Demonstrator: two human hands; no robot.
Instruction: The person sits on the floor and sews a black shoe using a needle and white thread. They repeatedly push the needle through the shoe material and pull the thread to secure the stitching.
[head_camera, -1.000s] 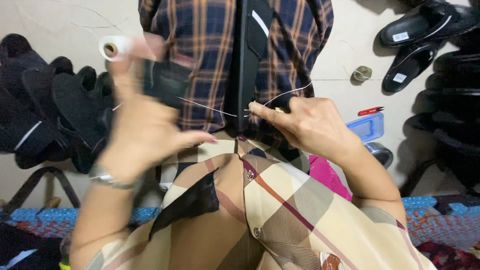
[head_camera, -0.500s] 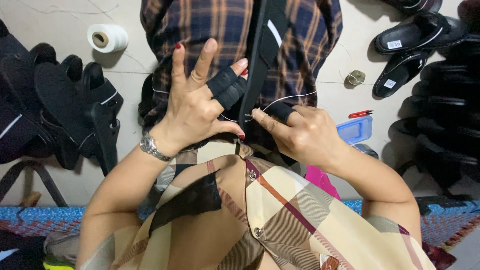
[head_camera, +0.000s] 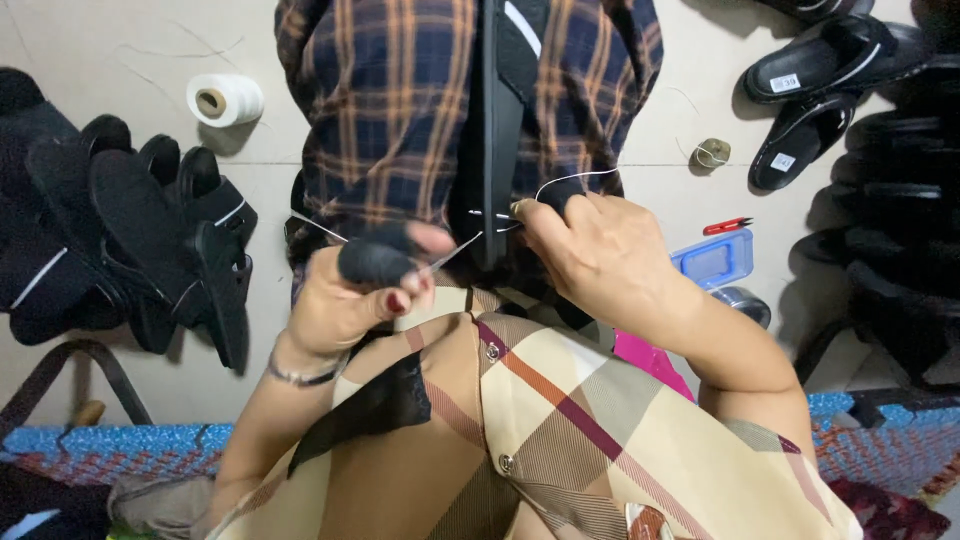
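At centre frame, top to middle, a dark plaid cloth (head_camera: 400, 110) covers the lap; a long black sole piece (head_camera: 497, 130) stands upright against it, running from the top edge down to the hands.

Left third of frame: a heap of black sandals (head_camera: 150, 230) on the pale floor (head_camera: 110, 400). Right edge: more black sandals (head_camera: 830, 80), upper right down to mid right.

Lower centre: beige checked garment (head_camera: 600, 440) with snap buttons, filling the bottom of the frame.

Right hand (head_camera: 600, 255), centre right: fingers curled, grip closed in a pinch at the lower edge of the black sole piece, where a needle (head_camera: 495, 214) sits. White thread (head_camera: 570, 178) loops up from that pinch.

Left hand (head_camera: 350, 295), centre left: closed into a loose fist, grip tight on the thread, which runs taut from it to the sole piece. A black fabric guard (head_camera: 375, 258) wraps one finger. Metal bracelet (head_camera: 300, 375) at the wrist.

Smaller items on the floor: white thread spool (head_camera: 225, 100), upper left; blue plastic box (head_camera: 715, 260), right of the right hand; small wound bobbin (head_camera: 712, 153), upper right; red-handled snips (head_camera: 727, 226), just above the blue box.
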